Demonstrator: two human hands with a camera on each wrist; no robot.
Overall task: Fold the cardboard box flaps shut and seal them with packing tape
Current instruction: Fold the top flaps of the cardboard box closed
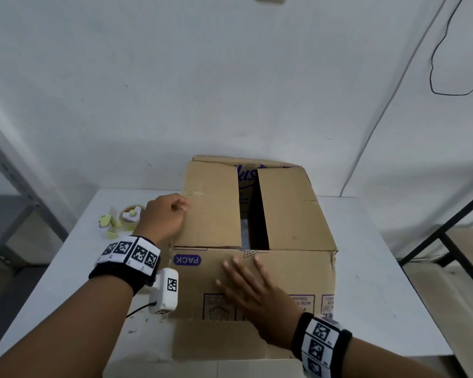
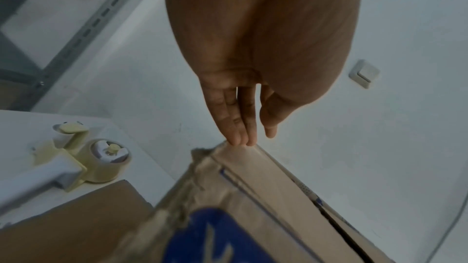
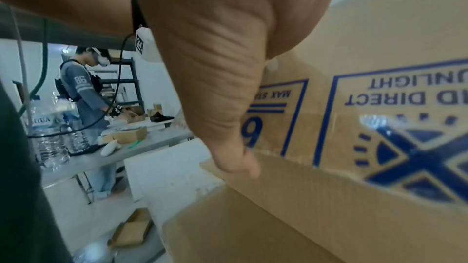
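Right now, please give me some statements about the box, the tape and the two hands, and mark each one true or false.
1. The two top flaps of the brown cardboard box meet, leaving no gap. False: a dark gap separates them.
2. The pale yellow tape dispenser lies on the white table. True.
3. The right hand grips the dispenser. False: it lies flat against the box's front.
4. The left hand touches the left flap's edge. True.

I read this as a packing or data-collection workroom | bare white walls, white tabletop (image 1: 366,268), slotted metal shelving (image 2: 76,33) | second person (image 3: 83,91) in a headset working at another tabletop (image 3: 142,143) with cardboard pieces and water bottles (image 3: 50,139) | tape dispenser (image 2: 83,163) beside my box (image 1: 257,268)
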